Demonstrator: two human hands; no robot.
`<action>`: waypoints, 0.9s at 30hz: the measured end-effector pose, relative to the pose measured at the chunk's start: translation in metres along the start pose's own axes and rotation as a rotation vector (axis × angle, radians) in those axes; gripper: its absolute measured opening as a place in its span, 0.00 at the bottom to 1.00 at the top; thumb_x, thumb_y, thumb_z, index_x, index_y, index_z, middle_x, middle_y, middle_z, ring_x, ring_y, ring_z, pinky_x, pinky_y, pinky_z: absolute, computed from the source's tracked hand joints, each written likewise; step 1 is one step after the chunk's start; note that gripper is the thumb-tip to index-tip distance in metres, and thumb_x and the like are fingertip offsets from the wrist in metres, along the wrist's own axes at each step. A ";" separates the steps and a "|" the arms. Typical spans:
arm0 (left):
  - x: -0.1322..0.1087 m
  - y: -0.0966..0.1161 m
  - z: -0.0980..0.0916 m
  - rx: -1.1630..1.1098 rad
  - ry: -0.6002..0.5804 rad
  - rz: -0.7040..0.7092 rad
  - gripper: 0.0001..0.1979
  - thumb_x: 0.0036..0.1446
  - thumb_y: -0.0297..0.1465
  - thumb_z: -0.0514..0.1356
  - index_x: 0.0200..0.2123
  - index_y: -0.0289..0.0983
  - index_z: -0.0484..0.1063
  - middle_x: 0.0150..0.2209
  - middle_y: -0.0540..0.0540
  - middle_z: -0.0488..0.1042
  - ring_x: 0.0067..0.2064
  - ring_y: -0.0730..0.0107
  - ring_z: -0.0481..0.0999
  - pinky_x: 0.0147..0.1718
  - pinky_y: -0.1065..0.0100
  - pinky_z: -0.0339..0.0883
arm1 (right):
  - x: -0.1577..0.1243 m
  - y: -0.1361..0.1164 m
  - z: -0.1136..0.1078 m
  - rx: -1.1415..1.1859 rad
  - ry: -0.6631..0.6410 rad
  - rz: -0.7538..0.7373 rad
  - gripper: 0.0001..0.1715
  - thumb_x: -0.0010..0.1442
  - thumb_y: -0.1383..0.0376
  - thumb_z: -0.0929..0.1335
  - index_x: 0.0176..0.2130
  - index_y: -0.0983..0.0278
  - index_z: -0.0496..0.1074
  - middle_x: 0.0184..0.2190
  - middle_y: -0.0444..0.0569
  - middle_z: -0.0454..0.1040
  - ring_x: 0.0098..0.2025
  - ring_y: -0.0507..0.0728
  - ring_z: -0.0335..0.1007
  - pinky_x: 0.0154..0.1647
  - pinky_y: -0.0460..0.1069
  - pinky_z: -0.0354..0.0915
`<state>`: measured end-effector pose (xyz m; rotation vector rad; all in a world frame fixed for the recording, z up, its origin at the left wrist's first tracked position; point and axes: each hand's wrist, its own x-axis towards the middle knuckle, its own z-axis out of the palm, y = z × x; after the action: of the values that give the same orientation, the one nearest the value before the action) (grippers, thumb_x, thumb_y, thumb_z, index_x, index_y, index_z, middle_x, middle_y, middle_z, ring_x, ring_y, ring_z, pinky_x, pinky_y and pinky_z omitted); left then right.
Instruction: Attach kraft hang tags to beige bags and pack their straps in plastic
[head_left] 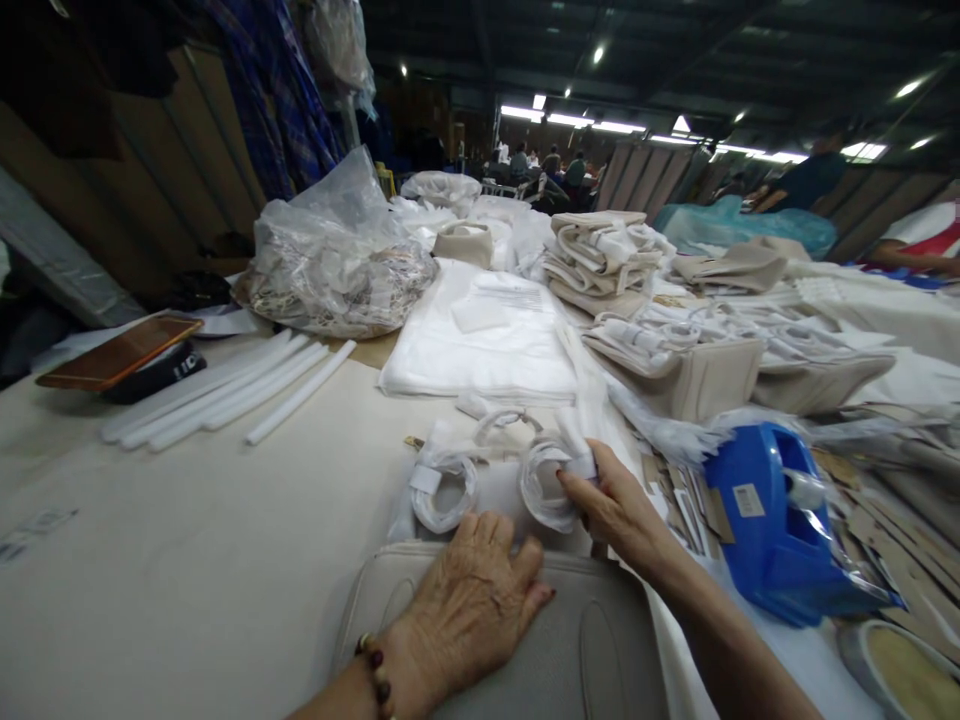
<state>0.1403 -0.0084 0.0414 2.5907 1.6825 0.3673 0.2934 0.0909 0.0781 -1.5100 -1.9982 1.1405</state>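
A beige bag (pixel 570 640) lies flat on the table in front of me, with stitched oval outlines on its face. My left hand (pixel 480 585), wearing a beaded bracelet, lies over the bag's upper edge with its fingers curled over it; the fingertips are partly hidden. My right hand (pixel 611 495) is closed on a white-wrapped coiled strap (pixel 546 487) just beyond that edge, thumb on its side. Left of it, a second wrapped coil (pixel 442 495) sits beside the bag's opening. A thinner wrapped loop (pixel 510 425) shows behind the two coils.
White foam tubes (pixel 247 395) and a phone in an orange case (pixel 120 352) lie at left. Ahead are a white stack of sheets (pixel 487 340) and a clear plastic sack (pixel 337 265). On the right stand a blue tape dispenser (pixel 750 520), more beige bags (pixel 705 375) and a round tin (pixel 900 660).
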 end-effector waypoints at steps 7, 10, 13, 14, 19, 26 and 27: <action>-0.004 -0.001 0.003 -0.045 0.114 0.015 0.09 0.59 0.37 0.56 0.32 0.37 0.67 0.31 0.44 0.69 0.35 0.57 0.68 0.33 0.57 0.67 | -0.003 -0.004 0.005 -0.050 -0.193 -0.105 0.14 0.61 0.62 0.58 0.45 0.65 0.62 0.39 0.51 0.69 0.41 0.57 0.66 0.43 0.49 0.59; -0.005 -0.001 0.007 -0.061 0.168 -0.006 0.11 0.58 0.38 0.57 0.32 0.35 0.66 0.31 0.43 0.68 0.34 0.57 0.68 0.32 0.57 0.68 | -0.003 -0.009 0.007 -0.322 -0.150 0.036 0.21 0.62 0.62 0.57 0.52 0.69 0.57 0.38 0.57 0.72 0.39 0.62 0.70 0.41 0.53 0.60; -0.005 0.001 0.007 -0.057 0.154 -0.031 0.11 0.58 0.38 0.57 0.33 0.35 0.66 0.32 0.43 0.68 0.35 0.56 0.67 0.34 0.55 0.68 | -0.007 -0.007 0.013 -0.560 -0.109 0.040 0.29 0.64 0.62 0.56 0.59 0.77 0.51 0.43 0.66 0.72 0.43 0.66 0.71 0.42 0.55 0.61; -0.005 0.001 0.006 -0.050 0.132 -0.039 0.10 0.59 0.37 0.56 0.33 0.35 0.66 0.32 0.43 0.68 0.35 0.56 0.67 0.35 0.54 0.69 | -0.009 -0.005 0.017 -0.665 -0.042 0.002 0.31 0.64 0.61 0.57 0.60 0.79 0.51 0.45 0.69 0.71 0.45 0.67 0.70 0.43 0.56 0.62; -0.004 0.003 0.004 -0.040 0.070 -0.072 0.07 0.61 0.34 0.52 0.35 0.36 0.65 0.33 0.44 0.68 0.36 0.56 0.68 0.38 0.51 0.69 | -0.037 0.018 0.048 -0.936 0.561 -0.502 0.24 0.64 0.64 0.58 0.54 0.78 0.63 0.50 0.68 0.69 0.49 0.69 0.65 0.46 0.58 0.61; -0.011 -0.009 -0.010 -0.320 -0.022 -0.014 0.15 0.52 0.26 0.54 0.46 0.35 0.63 0.46 0.41 0.67 0.50 0.57 0.65 0.55 0.54 0.60 | -0.059 0.033 0.072 -0.833 0.611 -0.727 0.22 0.66 0.70 0.53 0.49 0.72 0.69 0.49 0.56 0.73 0.54 0.64 0.61 0.56 0.59 0.50; -0.008 -0.010 -0.014 -0.409 -0.023 -0.034 0.19 0.50 0.24 0.53 0.48 0.35 0.61 0.48 0.42 0.66 0.52 0.59 0.64 0.57 0.57 0.58 | -0.057 0.032 0.072 -0.830 0.614 -0.723 0.22 0.66 0.70 0.54 0.49 0.72 0.70 0.49 0.56 0.73 0.54 0.64 0.61 0.56 0.59 0.50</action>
<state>0.1255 -0.0130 0.0520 2.2573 1.4578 0.6049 0.2813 0.0139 0.0191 -1.0303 -2.2944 -0.4483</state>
